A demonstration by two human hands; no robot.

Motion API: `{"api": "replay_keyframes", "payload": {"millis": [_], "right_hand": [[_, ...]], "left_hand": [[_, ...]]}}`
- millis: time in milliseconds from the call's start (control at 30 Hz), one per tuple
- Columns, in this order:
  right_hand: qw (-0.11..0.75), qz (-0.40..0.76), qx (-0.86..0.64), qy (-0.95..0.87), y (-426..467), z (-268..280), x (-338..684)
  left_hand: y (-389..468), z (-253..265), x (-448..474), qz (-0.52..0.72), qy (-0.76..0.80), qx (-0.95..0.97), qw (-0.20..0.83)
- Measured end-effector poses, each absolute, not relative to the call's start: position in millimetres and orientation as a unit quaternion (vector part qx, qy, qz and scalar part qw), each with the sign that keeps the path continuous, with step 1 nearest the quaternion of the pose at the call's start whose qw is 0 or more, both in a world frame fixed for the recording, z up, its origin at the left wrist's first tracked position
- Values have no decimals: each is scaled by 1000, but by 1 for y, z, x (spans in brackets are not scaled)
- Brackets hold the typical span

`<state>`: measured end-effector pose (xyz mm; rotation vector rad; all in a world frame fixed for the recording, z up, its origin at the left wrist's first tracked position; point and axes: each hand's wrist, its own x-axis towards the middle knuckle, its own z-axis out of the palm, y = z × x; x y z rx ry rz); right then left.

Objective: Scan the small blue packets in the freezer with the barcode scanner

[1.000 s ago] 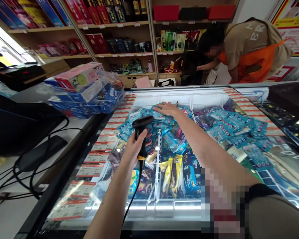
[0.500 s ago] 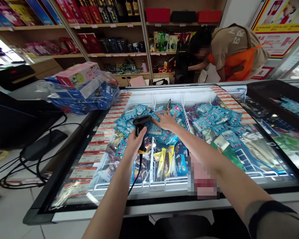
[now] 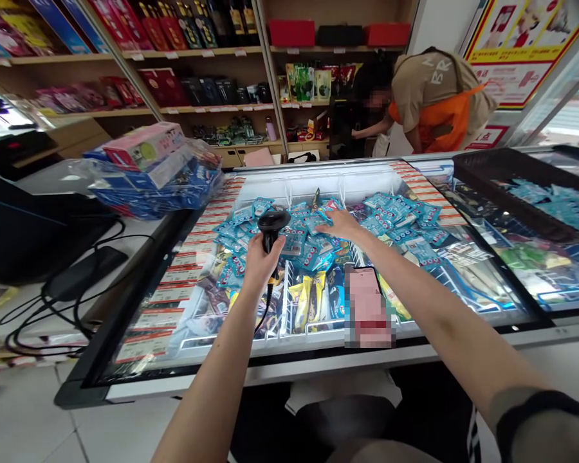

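My left hand (image 3: 260,262) is wrapped around the handle of a black barcode scanner (image 3: 273,222), whose cord hangs down below the wrist. Farther right, my right hand (image 3: 343,224) reaches with its fingers apart over a heap of small blue packets (image 3: 294,238). Its fingertips are at the packets; whether they grip one is not clear. These packets lie across the glass-topped chest freezer (image 3: 251,373). A second group of blue packets (image 3: 400,215) is spread to the right of that hand. A phone (image 3: 370,299), partly blurred out, lies below my right forearm.
Yellow-wrapped bars (image 3: 311,302) show in wire baskets beneath the glass. Plastic-wrapped boxes (image 3: 149,173) stand at left, near looped black cables (image 3: 38,315). A dark tray (image 3: 492,186) with blue packets sits at right. Behind the freezer, a person in an orange apron (image 3: 444,119) bends by shelves.
My right hand has moved right across the packets, away from the scanner. My left hand still holds the scanner, now more upright. The view has shifted slightly, showing more of the phone.
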<state>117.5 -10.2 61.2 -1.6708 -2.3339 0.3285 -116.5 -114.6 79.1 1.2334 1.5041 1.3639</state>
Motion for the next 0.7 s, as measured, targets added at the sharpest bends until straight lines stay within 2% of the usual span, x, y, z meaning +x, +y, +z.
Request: {"api": "replay_keyframes", "payload": {"millis": [100, 267, 367, 500, 700], "right_hand": [[130, 121, -573, -800, -7, 62, 116], [163, 263, -600, -738, 11, 54, 121], [188, 314, -620, -694, 18, 49, 128], [174, 300, -643, -682, 23, 52, 126], [159, 209, -618, -741, 35, 56, 106]], "left_hand": [[-118, 81, -106, 518, 600, 486, 368], [-123, 82, -93, 477, 530, 454, 533], [-121, 77, -88, 459, 509, 451, 572], [-117, 70, -85, 442, 503, 454, 588], [-118, 67, -85, 449, 488, 461, 589]]}}
